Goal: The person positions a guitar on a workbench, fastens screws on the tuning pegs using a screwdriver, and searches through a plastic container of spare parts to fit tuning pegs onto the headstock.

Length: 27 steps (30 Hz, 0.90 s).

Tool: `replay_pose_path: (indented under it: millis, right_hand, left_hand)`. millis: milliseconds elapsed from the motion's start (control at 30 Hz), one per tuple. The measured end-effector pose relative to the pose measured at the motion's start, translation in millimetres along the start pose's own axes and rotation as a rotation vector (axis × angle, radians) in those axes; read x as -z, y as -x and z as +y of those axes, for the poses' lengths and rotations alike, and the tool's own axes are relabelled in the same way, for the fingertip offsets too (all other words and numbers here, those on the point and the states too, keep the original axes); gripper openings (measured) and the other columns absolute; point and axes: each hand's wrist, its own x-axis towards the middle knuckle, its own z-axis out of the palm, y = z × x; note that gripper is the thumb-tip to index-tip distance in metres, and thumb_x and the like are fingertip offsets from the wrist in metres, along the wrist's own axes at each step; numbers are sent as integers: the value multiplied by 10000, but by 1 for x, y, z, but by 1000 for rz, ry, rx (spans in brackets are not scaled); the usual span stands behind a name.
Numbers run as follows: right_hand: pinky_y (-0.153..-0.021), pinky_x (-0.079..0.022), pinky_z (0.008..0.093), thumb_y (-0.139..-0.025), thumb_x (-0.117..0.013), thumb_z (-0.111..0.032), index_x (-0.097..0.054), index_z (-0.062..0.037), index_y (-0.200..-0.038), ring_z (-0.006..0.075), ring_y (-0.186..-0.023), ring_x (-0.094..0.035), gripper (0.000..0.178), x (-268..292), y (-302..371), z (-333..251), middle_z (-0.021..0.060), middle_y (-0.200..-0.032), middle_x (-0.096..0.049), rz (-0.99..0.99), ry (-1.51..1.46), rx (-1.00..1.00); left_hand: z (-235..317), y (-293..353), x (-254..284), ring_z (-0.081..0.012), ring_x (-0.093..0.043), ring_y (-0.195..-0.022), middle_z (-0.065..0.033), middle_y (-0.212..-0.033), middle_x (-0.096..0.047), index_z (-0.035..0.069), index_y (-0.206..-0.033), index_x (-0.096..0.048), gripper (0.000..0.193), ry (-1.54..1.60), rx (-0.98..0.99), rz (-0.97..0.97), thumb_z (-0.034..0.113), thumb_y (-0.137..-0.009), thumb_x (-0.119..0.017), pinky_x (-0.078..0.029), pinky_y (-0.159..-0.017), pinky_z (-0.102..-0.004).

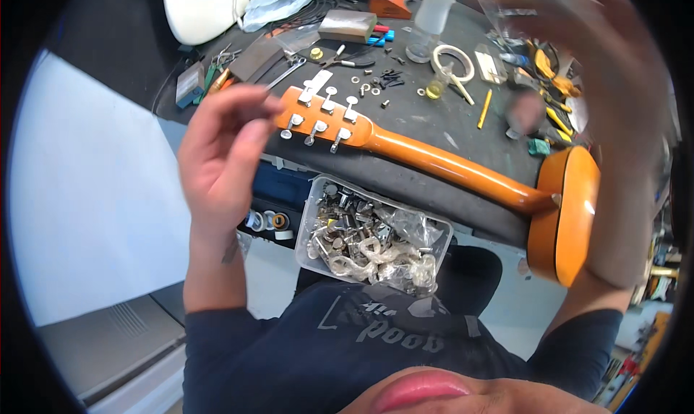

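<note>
An acoustic guitar lies with its back up across the bench edge. Its orange-brown neck (455, 166) runs from the body (564, 211) at the right to the headstock (329, 125) at the left. Several silver tuning machines (318, 128) sit along both sides of the headstock. Beside the headstock's left end is my left hand (220, 150), fingers bent and thumb apart, with nothing visible in it. Whether its fingertips touch the wood I cannot tell. My right hand (553, 16) is raised over the far right of the bench, smeared by motion, so its grip is unclear.
A clear plastic box (307, 248) of loose metal hardware and small bags sits close to my body. On the dark bench (426, 121) lie pliers (354, 62), screws, a masking tape roll (468, 63), a yellow pencil (485, 109) and a white bottle (438, 5). A white guitar body (199, 13) is far left.
</note>
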Motion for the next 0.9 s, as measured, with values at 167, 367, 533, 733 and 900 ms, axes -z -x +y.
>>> replay_pose_path:
  millis: [167, 367, 533, 733, 900]
  right_hand:
    - [-786, -551, 429, -930, -601, 80, -455, -7, -1372, 320, -925, -724, 473, -84, -60, -38, 228, -978, -688, -420, -99, -463]
    - [-813, -525, 499, -881, -675, 28, -486, -24, -1328, 460, -949, -695, 488, -135, -51, 7, 272, -981, -687, -214, 102, -10]
    - [-851, -525, 524, -896, -705, -108, -512, -16, -1304, 478, -1010, -681, 460, -160, -64, 18, 290, -1031, -697, -456, 260, -172]
    - [-904, -536, 501, -866, -712, -126, -561, 47, -1239, 470, -1043, -677, 438, -159, -60, 40, 287, -1058, -701, -260, 253, 16]
    - [-972, -525, 461, -857, -690, -115, -596, 62, -1183, 431, -1139, -653, 383, -164, -59, 48, 268, -1121, -697, -277, 216, 66]
  left_hand:
    - [-18, -48, -18, -136, -658, -1039, -98, -1177, -702, -11, -1267, -602, 253, 3, -15, -177, 10, -1018, -641, -522, -932, -280]
    - [-53, -47, -9, -137, -692, -1040, -84, -1110, -729, -16, -1223, -597, 237, 145, 90, -100, -11, -1002, -684, -550, -934, -293]
    - [-104, -37, 0, -103, -689, -974, -65, -1061, -738, -31, -1153, -664, 151, 80, 20, -14, 9, -1009, -687, -551, -874, -265]
    - [-121, -35, -9, -73, -677, -872, -43, -954, -742, -26, -1104, -686, 115, 34, 46, 53, 45, -1015, -699, -544, -785, -236]
    - [-123, -32, -8, -68, -670, -861, -42, -947, -739, -30, -1089, -684, 110, 0, 46, 45, 49, -1015, -702, -544, -775, -238]
